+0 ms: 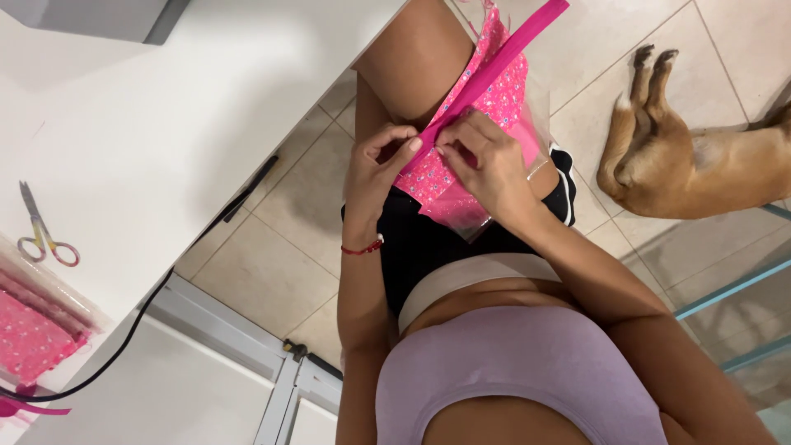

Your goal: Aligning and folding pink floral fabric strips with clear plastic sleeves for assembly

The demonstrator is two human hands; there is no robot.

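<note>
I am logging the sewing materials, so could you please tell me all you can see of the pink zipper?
The pink zipper is a long, flat, bright magenta strip, seemingly woven tape. It runs diagonally from the frame's top down to the person's lap, lying over pink patterned fabric and clear plastic. The left hand and right hand pinch its lower end between their fingers. Its teeth and slider cannot be made out.

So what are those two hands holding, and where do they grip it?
Both the left hand and the right hand pinch a bright pink zipper tape at its lower end, against the pink patterned fabric on the lap.
</note>
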